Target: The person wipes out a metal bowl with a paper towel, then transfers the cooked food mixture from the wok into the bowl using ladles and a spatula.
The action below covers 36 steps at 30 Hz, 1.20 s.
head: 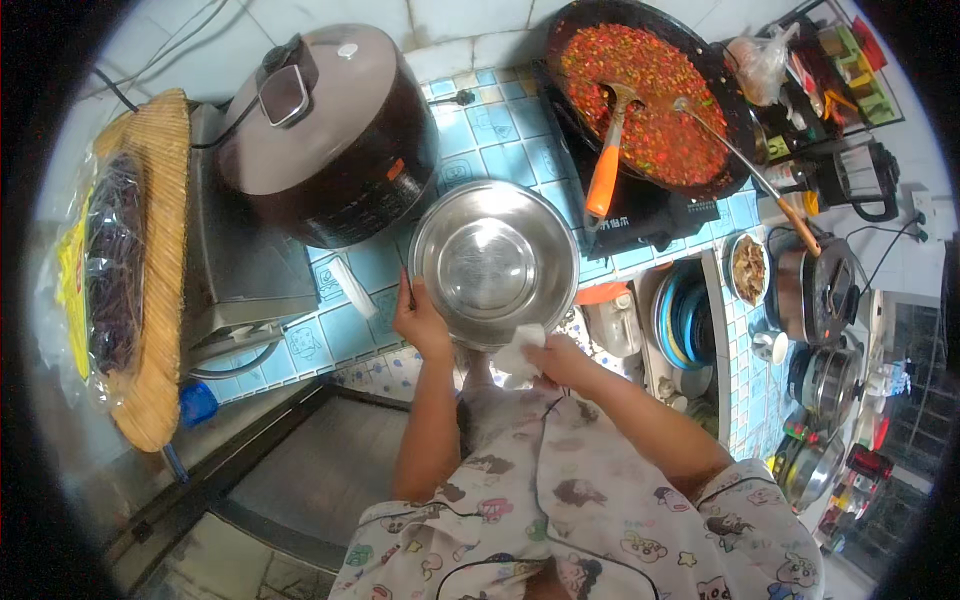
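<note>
A stainless steel basin [487,262] is before me at the counter's front edge, its shiny inside facing up with nothing in it. My left hand [424,322] grips its rim on the left side. Pinched in my right hand [561,360] is a crumpled white tissue or cloth [519,354], touching or close to the basin's near rim. Beyond, at the upper right, a black wok [739,127] of chopped red chili mix [637,64] sits on a black induction cooker [652,225]. An orange-handled spatula [604,180] and a wooden-handled ladle [750,161] rest in it.
A large electric cooker [330,127] stands at the upper left. Near it lies a folded white strip [352,287] on the blue tiled counter [352,334]. A woven bamboo tray [161,300] with a plastic bag is far left. On the right are a food bowl [748,268] and a cup [770,346].
</note>
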Each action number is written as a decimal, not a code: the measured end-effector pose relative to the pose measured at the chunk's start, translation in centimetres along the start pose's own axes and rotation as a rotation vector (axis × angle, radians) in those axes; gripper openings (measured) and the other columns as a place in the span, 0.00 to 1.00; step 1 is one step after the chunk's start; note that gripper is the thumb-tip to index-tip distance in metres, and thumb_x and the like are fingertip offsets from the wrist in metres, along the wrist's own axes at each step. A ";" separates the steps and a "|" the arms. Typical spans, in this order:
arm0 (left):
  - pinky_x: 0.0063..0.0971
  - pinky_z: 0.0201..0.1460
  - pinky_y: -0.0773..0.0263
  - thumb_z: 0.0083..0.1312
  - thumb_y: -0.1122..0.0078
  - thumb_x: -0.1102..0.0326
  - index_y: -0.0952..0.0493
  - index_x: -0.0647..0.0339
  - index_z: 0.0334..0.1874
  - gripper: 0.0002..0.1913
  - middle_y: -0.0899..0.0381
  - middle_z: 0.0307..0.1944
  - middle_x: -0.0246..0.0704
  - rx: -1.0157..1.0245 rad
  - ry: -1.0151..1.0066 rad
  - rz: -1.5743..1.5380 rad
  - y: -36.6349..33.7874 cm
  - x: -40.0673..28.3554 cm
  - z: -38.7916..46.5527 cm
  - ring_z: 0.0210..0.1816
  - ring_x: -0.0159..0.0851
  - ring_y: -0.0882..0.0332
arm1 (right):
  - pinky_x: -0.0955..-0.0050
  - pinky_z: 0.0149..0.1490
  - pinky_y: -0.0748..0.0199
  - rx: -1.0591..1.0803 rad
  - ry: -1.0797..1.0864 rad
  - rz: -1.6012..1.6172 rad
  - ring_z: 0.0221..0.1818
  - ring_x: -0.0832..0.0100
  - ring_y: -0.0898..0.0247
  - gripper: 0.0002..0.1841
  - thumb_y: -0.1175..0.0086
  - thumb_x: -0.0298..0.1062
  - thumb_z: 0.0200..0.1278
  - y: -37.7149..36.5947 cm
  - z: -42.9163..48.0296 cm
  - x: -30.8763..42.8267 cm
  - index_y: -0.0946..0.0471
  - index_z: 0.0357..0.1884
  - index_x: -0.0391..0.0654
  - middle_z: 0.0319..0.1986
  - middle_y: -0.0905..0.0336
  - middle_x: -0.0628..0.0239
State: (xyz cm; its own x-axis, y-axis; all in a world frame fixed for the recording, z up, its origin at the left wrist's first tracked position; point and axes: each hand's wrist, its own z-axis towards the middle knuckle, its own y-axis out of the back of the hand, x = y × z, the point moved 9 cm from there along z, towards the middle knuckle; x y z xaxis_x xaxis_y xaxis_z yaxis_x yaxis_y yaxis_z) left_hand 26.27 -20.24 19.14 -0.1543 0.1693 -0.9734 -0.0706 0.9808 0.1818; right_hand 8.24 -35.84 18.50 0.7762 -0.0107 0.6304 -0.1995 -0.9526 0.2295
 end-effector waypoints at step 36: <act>0.22 0.49 0.34 0.64 0.51 0.62 0.29 0.70 0.51 0.19 0.26 0.49 0.39 -0.004 0.105 -0.178 0.0 4.4 1.9 0.46 0.31 0.29 | 0.60 0.44 0.33 0.161 0.681 -0.916 0.44 0.55 0.32 0.13 0.52 0.22 0.48 -7.2 12.0 4.1 0.29 0.39 0.47 0.40 0.32 0.55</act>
State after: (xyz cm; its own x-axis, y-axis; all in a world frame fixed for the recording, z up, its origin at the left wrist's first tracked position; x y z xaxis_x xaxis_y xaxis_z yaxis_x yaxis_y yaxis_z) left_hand 27.44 -19.34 14.59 -0.2412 -0.0179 -0.9703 -0.1100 0.9939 0.0090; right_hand 19.99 -32.65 10.52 0.0973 0.8246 0.5572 0.3893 -0.5468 0.7413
